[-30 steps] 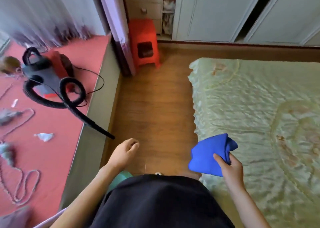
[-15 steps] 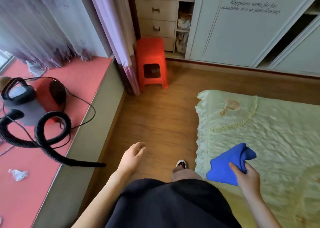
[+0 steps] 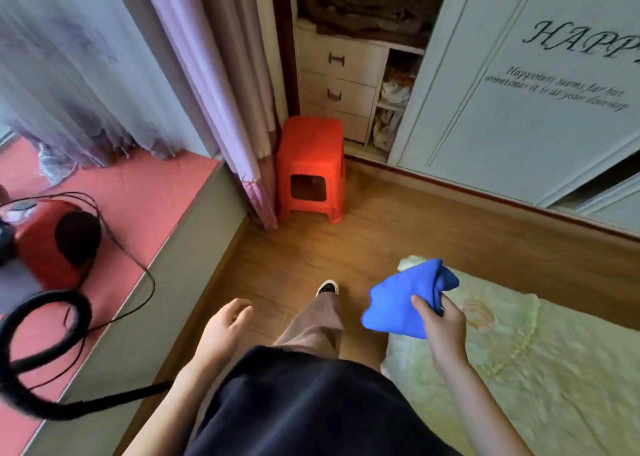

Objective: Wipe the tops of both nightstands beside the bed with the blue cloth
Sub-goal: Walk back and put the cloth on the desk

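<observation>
Blue cloth (image 3: 405, 300) bunched, pinched in right hand (image 3: 441, 327); left hand (image 3: 225, 327) slack, empty. Nightstands unseen; wiping seemingly pending.

Open wood floor (image 3: 311, 248) forms corridor between raised ledge (image 3: 180, 268) at left and bed (image 3: 519, 351) at right. Orange stool (image 3: 311, 158) and curtain (image 3: 235, 109) block far end; vacuum hose (image 3: 45, 351) overhangs ledge.

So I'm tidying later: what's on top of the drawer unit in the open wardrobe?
A pile of dark folded fabric lies on the drawer unit. The sliding wardrobe door covers anything further right.
</observation>
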`<state>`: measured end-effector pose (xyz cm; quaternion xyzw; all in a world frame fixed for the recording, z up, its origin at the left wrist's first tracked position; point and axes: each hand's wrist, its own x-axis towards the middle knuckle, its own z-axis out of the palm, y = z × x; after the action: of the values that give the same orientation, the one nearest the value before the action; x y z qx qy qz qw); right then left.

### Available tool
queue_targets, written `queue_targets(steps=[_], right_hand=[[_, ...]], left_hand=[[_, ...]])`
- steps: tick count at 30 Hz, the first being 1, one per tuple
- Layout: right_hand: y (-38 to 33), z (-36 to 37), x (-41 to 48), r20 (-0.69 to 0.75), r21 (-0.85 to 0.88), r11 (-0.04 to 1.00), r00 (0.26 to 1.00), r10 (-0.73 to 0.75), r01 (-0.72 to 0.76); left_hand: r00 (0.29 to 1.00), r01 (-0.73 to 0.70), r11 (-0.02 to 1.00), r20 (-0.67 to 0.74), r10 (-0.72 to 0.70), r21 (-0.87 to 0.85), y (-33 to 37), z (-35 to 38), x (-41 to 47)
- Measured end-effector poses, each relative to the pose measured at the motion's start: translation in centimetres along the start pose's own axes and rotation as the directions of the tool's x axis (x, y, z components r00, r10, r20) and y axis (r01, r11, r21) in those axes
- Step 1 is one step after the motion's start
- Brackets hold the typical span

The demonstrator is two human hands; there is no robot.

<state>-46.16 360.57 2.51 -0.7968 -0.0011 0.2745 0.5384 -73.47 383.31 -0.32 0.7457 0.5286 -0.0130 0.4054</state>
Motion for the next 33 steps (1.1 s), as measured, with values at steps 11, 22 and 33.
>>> queue_targets(steps=[11, 22, 33], right_hand=[[-8.1, -1.4, 16.4, -0.393, 0.172, 0.98, 0.905, 0.165, -0.104], [-10.5, -8.0, 30.2, -0.553, 0.406, 0.902, 0.747, 0.37, -0.147], [-17.7, -18.2, 44.6, -0.626, 0.485, 0.874, 0.686, 0.371, -0.03]], left_hand=[[0.921, -0.303, 0.953, 0.256, 0.294, -0.005, 24.5, -1.6, 24.8], [0.782, -0.436, 0.898, 0.521, 0.343, 0.065, 43.2, 8.8, 39.1], [0.673, -0.591, 0.804, 0.588, 0.448, 0.064, 65.6, 19.1, 48.4]])
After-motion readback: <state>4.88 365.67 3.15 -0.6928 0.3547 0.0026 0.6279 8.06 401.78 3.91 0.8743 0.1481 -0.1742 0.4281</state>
